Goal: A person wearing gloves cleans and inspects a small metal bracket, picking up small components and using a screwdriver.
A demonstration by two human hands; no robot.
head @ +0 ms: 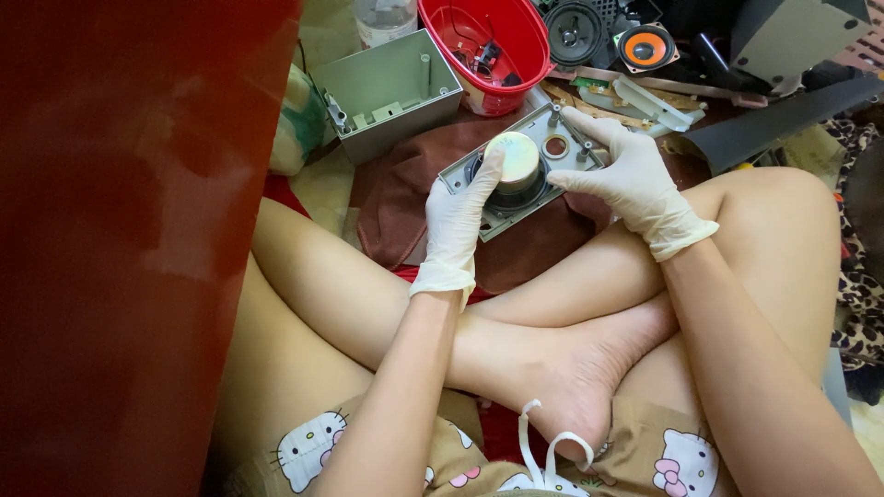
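A red plastic bowl (488,46) is sitting at twelve o'clock, holding a few small dark parts and thin wires. At about eleven o'clock of the hands, a grey open box (387,92) is lying tilted on its side, showing only moulded posts inside. Loose speaker cones (645,46) and dark panels are piling up at one o'clock.

Both forearms are reaching forward from the bottom of the view over crossed legs, each hand wearing a pale glove. The left hand (456,221) is rising upright, its fingers curling around the lower left edge of a grey speaker panel (516,175) and its thumb pressing on the round silver magnet (514,158) at the panel's middle. The right hand (635,184) is coming in from four o'clock, fingers half spread and gripping the panel's right edge, the forefinger stretching to a screw post near the top. The panel is being held just above a brown cloth (405,202), at the centre top of the view.
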